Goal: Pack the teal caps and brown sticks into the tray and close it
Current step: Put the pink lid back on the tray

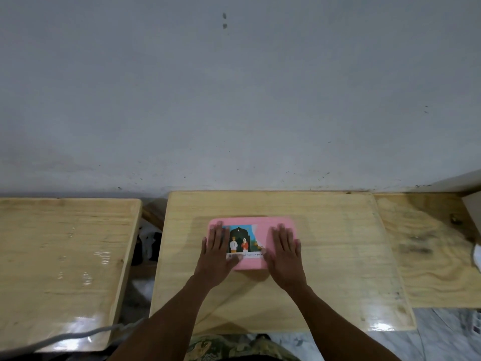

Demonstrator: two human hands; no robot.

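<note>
So both your hands are down flat on the pink tray (pixel 247 222), and its lid is shut under them. Your left hand (pixel 216 252) lies palm-down on the tray's left end, fingers stretched out straight and close together, tips reaching almost to the far edge, thumb angled in toward the printed label (pixel 243 242). It grips nothing; it simply presses on the lid. Your right hand (pixel 285 252) mirrors it on the right end, palm flat, fingers extended and slightly fanned, the little finger lying at the tray's right edge. Nothing pinched there either, just skin resting on pink plastic.

Between your two hands the label shows clearly: two small figures under a dark arch with a crescent, and a white strip of text along its near edge that is too blurred to read. Your left thumb covers the label's near left corner, and your right thumb touches its right side.

The tray sits on the middle wooden table (pixel 325 256), directly ahead of you, with bare wood on every side of your hands. Teal caps and brown sticks are nowhere visible on the surface; whether they are inside the closed tray cannot be told.

Out past your left hand, a second wooden table (pixel 65 256) stands apart across a gap. Past your right hand, a rougher plywood board (pixel 429 256) butts against the middle table.
</note>
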